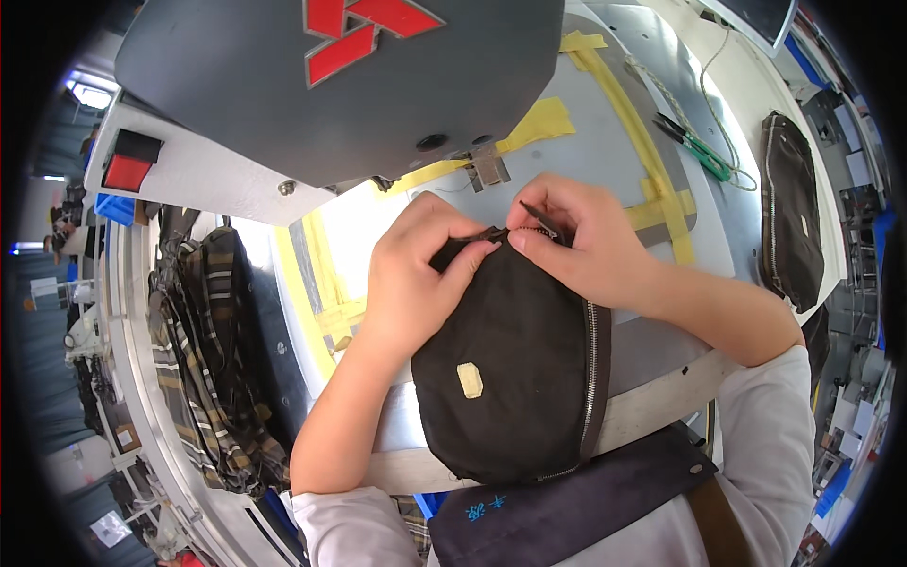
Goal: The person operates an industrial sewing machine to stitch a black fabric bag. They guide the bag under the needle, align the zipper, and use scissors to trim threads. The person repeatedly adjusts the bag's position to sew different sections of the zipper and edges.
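A dark fabric pouch [501, 373] with a metal zipper along its right side and a small beige patch lies toward me over the machine table's front edge. My left hand [420, 260] pinches its far tip with thumb and fingers. My right hand [572, 236] is closed at the same tip, just to the right, with a dark narrow piece, too small to identify, sticking up between its fingers. Above both hands is the grey sewing machine head [331, 113] with a red emblem, its small metal foot [487, 168] just beyond my fingertips.
The machine bed [605, 142] carries yellow tape strips. Green-handled scissors [704, 156] and a cord lie at the back right. Another dark zippered pouch [792, 213] rests at the right. Plaid fabric pieces [208, 369] hang at the left, near a red switch [128, 170].
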Motion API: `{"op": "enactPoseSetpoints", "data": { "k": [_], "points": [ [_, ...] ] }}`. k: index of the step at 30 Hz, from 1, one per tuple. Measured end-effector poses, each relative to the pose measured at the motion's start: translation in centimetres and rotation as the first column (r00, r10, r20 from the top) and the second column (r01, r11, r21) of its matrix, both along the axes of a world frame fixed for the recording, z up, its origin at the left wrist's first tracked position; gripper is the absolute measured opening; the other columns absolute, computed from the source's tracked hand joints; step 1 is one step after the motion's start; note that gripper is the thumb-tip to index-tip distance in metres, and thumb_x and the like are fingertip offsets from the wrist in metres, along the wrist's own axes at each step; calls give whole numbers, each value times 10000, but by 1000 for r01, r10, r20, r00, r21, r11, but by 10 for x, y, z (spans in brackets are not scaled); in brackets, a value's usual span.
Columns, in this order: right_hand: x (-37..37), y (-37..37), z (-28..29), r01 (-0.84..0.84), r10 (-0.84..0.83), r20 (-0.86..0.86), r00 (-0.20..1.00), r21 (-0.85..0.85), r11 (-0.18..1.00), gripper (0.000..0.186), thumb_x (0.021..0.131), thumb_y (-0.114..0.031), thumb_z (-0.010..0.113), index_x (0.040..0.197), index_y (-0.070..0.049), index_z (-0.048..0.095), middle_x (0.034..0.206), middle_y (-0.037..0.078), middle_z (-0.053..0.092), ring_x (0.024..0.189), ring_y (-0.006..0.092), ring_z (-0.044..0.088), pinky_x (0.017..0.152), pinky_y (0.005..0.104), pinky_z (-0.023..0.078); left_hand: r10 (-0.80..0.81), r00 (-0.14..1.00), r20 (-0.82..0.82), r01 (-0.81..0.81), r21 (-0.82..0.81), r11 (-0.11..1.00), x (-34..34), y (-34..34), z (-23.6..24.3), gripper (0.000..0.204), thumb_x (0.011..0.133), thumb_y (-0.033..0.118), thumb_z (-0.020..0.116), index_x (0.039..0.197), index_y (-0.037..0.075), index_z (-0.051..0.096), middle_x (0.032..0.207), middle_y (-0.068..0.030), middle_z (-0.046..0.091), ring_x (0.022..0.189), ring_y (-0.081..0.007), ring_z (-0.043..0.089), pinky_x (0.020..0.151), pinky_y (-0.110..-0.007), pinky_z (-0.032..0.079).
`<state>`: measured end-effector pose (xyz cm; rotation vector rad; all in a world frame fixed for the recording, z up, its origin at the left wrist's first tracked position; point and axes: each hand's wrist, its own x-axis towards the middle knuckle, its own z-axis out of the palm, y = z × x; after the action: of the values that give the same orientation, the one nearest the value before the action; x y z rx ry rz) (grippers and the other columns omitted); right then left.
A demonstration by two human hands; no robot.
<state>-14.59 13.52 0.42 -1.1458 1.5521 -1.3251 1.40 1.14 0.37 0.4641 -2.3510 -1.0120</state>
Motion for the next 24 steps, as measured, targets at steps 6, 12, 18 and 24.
{"op": "enactPoseSetpoints", "data": {
  "k": [6,12,18,24],
  "points": [
    [-9,-7,5,-81,66,132,989,119,990,123,861,-98,648,959,-31,620,835,-15,576,786,72,514,755,240,421,-88,988,-123,46,-303,952,0,-2,-6,236,625,-57,738,812,64,661,810,-33,630,714,-206,638,576,-286,510],
    [-25,-8,6,-279,208,-388,898,-136,951,84,834,-87,689,896,-30,693,871,43,653,798,163,611,721,292,469,-107,989,-102,110,25,994,1,-7,-3,248,632,-110,705,819,48,661,849,-54,662,777,-204,655,645,-291,517],
    [-25,-8,2,-322,168,-534,829,-209,923,93,814,-106,715,894,-59,711,850,48,661,736,196,620,667,306,480,-132,988,-81,141,111,984,2,-9,-5,240,634,-116,692,813,41,662,838,-58,662,773,-203,652,665,-291,513],
    [-31,-11,10,-375,342,-387,856,-10,927,149,829,-184,696,850,-37,677,777,66,631,711,256,620,641,357,485,-174,982,-71,183,133,974,2,-10,-5,224,641,-113,691,804,37,662,829,-61,662,764,-206,651,661,-294,511]
  ]
}}
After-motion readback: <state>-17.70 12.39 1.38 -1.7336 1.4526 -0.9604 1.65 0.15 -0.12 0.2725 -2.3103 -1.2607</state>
